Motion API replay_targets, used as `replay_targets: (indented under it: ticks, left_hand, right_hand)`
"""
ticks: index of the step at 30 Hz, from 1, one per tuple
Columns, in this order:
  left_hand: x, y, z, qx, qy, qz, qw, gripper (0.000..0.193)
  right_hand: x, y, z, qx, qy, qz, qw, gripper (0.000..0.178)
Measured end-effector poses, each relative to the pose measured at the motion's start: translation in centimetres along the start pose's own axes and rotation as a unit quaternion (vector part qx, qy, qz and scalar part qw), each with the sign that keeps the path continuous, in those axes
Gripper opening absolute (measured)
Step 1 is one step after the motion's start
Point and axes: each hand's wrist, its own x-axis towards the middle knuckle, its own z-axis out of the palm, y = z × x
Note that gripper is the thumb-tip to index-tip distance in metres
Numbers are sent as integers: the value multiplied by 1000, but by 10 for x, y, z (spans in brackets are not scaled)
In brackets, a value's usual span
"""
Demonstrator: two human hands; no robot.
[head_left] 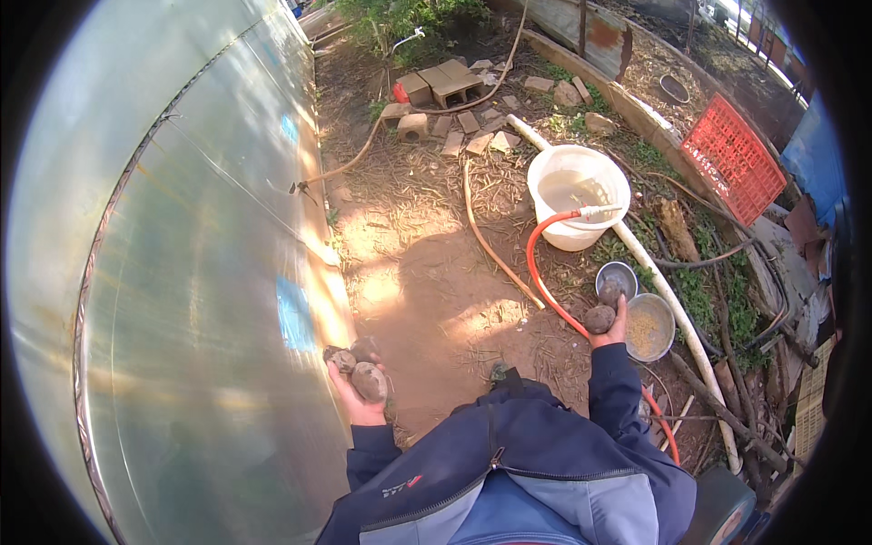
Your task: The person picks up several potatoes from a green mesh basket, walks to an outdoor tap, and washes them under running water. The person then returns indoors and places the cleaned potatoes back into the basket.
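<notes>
On the left, my left hand [360, 409] is cupped palm up around several round brown lumps [370, 382], crusted and dirt-coloured. Whether they are potatoes or stones I cannot tell. My right hand [613, 334] cradles two similar dark round lumps [599, 319], one beyond the other. Just past that hand lies a small metal bowl [617, 268]. Beside it, to the right, a wider metal bowl [667, 343] has yellowish grainy bits in it. Both forearms are in dark blue sleeves, held apart in front of my body.
A plastic-sheet wall [209, 272] runs along the left. Ahead right stands a white bucket [552, 238] with an orange hose [534, 259] over its rim. A white pipe [677, 304], branches [736, 418] and a red crate [734, 159] lie rightward. Bricks [450, 86] are piled ahead.
</notes>
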Motion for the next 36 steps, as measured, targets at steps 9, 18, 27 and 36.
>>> replay_targets:
  ticks: [9, 18, 27, 36]
  left_hand:
    - [280, -20, 120, 16, 1, 58, 998, 62]
    - [599, -69, 364, 47, -60, -100, 992, 61]
    - [830, -167, 556, 16, -69, -125, 990, 61]
    - [1002, -189, 651, 25, 87, -59, 994, 57]
  right_hand:
    - [233, 160, 313, -103, -72, 149, 981, 32]
    - [447, 92, 375, -53, 99, 15, 994, 48]
    - [751, 78, 426, 11, 152, -39, 988, 38]
    - [1004, 241, 769, -144, -50, 137, 979, 41]
